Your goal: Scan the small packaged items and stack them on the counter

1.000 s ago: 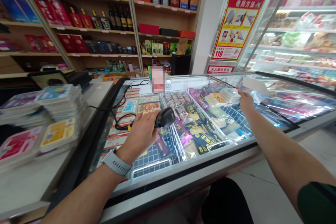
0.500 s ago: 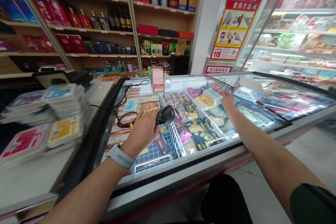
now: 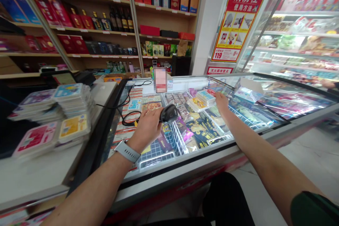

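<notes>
My left hand [image 3: 148,126], with a grey watch band on the wrist, is wrapped round a black handheld scanner [image 3: 168,113] with a cable, above the glass top of a chest freezer [image 3: 185,169]. Over the freezer's middle, my right hand [image 3: 221,101] grips the right edge of a flat package with a blue and red label [image 3: 207,94]. Against its left side lies a yellow-labelled package [image 3: 197,103]. Wire baskets with bagged goods show beneath the glass.
Stacks of flat plastic boxes [image 3: 71,93] stand on the white counter [image 3: 31,176] at left. A cardboard box [image 3: 249,90] sits on the freezer's right part. Behind are shelves of boxes and bottles. Someone's dark sleeve [image 3: 337,86] shows at the right edge.
My right hand and the packages have moved a little to the left. The left hand and scanner have shifted slightly right in view. A sleeve has appeared at the right edge.
</notes>
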`<control>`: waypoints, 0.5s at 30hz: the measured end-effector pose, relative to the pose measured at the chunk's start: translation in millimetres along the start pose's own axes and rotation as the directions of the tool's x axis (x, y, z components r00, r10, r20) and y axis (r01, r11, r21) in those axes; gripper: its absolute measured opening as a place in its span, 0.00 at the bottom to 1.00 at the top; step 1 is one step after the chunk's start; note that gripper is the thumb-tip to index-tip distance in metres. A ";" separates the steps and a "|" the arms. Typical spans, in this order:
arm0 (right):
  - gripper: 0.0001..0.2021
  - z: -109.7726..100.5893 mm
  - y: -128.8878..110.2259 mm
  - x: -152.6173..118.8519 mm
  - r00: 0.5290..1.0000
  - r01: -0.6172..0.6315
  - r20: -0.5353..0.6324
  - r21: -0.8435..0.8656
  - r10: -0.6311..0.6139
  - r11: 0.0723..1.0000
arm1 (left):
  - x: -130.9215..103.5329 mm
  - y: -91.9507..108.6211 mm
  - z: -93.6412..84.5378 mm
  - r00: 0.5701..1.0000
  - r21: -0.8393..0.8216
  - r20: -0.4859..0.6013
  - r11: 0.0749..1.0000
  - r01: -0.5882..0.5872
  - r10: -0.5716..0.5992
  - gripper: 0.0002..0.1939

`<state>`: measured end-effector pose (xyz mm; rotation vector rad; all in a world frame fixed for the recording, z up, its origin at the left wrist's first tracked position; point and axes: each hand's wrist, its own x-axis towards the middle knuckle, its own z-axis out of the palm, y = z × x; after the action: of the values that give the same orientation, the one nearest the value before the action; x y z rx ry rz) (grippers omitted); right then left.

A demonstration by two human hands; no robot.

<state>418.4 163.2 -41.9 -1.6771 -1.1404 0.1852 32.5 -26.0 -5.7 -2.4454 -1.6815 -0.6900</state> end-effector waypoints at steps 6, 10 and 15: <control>0.27 -25.2 -18.0 -34.1 0.936 0.282 -0.188 -0.102 -0.297 0.954 | 0.1 -1.0 -0.5 1.000 -0.012 -0.009 1.000 0.004 -0.004 0.30; 0.23 -40.2 -40.9 -87.4 0.741 0.629 -0.066 -0.280 -0.668 0.725 | -0.5 0.6 -2.6 1.000 -0.026 -0.011 0.999 0.018 -0.019 0.29; 0.22 -39.6 -58.6 -135.1 0.589 0.765 0.170 -0.433 -0.790 0.477 | -0.5 1.3 -4.9 0.999 -0.040 -0.024 0.999 0.022 -0.023 0.29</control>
<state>336.0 35.4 -30.1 -1.3414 -1.9112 -0.7917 32.0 -28.5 -1.3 -2.4367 -1.7056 -0.7604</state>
